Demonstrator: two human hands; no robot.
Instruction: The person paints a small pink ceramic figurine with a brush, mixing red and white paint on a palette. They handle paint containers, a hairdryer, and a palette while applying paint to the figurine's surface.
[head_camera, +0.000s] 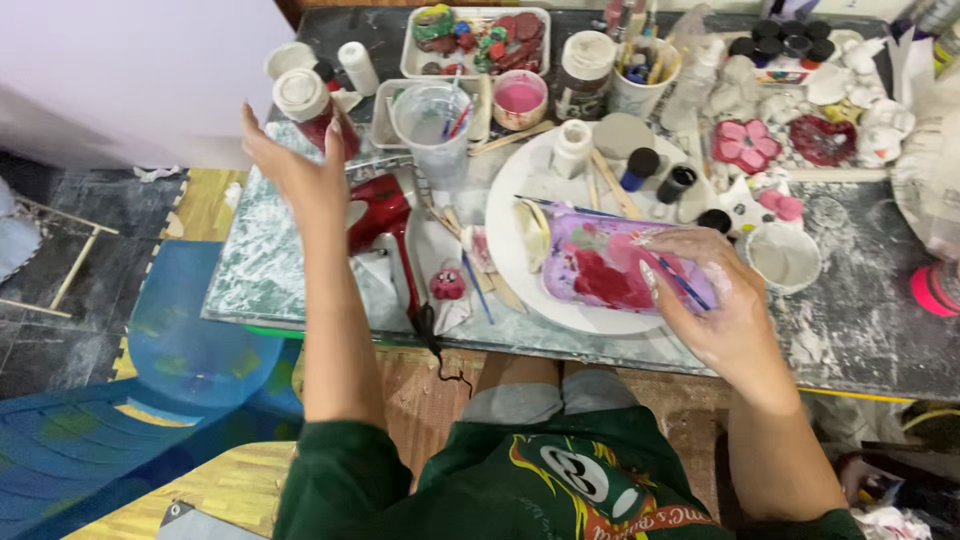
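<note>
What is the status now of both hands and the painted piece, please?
Left hand open, raised above the red hair dryer, holding nothing. Right hand grips blue paintbrush beside purple painted piece on white plate. Nothing between.

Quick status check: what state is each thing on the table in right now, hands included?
Left hand: open, raised, holding nothing.
Right hand: gripping a brush.
Painted piece: lying on the plate, partly coloured pink and red.
Hair dryer: lying flat.
Pink paint cup: uncovered.
Clear cup: upright, holding brushes.
</note>
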